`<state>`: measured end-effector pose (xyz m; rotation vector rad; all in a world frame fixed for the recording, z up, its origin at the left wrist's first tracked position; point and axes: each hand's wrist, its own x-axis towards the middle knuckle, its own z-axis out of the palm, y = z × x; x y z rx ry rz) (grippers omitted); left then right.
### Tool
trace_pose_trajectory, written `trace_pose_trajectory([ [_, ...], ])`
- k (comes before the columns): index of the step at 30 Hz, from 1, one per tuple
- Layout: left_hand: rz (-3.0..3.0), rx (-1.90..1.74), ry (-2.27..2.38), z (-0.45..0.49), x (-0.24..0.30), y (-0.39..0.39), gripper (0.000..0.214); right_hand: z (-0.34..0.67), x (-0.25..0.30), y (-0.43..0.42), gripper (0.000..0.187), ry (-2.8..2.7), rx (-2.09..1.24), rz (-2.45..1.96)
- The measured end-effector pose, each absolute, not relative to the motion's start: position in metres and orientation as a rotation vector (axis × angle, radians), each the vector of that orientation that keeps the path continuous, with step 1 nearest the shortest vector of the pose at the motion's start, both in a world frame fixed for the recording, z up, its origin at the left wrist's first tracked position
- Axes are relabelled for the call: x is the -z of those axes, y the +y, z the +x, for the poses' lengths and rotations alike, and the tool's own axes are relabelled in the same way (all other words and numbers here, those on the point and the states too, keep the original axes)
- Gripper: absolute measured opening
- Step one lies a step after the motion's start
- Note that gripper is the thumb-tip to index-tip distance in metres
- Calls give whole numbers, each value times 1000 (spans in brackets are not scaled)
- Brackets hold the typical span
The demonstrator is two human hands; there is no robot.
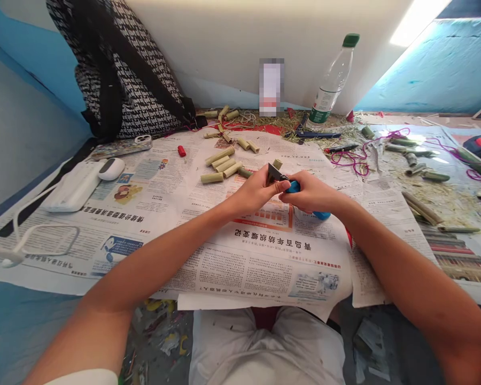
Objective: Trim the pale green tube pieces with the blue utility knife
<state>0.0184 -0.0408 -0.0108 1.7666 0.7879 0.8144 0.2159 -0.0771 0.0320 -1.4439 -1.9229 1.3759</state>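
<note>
Both my hands meet above the newspaper (232,256) spread over the table. My right hand (310,192) is closed round a blue-handled cutting tool (294,186) whose blue end also shows below the wrist. My left hand (254,190) pinches a short green stalk piece (277,163) against the tool's dark blade (273,172). Just beyond my hands lies a row of cut green stalk pieces (220,164).
A patterned black-and-white bag (120,80) leans at the back left. A white power strip (74,187) and a phone (120,148) lie on the left. A plastic bottle (332,83) stands at the back. Longer stalks (420,206), magenta string (356,158) and straw litter the right.
</note>
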Motion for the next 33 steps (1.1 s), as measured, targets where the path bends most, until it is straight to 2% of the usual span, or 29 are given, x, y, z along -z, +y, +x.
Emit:
trace_pose_trajectory([
  [14, 2086, -824, 801, 14, 7, -46, 64, 216, -36, -79, 13, -1944, -1472, -1382],
  [24, 2282, -829, 829, 16, 4, -48, 75, 212, -34, -82, 20, -1879, -1534, -1379],
  [33, 2134, -853, 978, 14, 14, -45, 74, 198, -31, -85, 16, -1815, -1190, -1477],
])
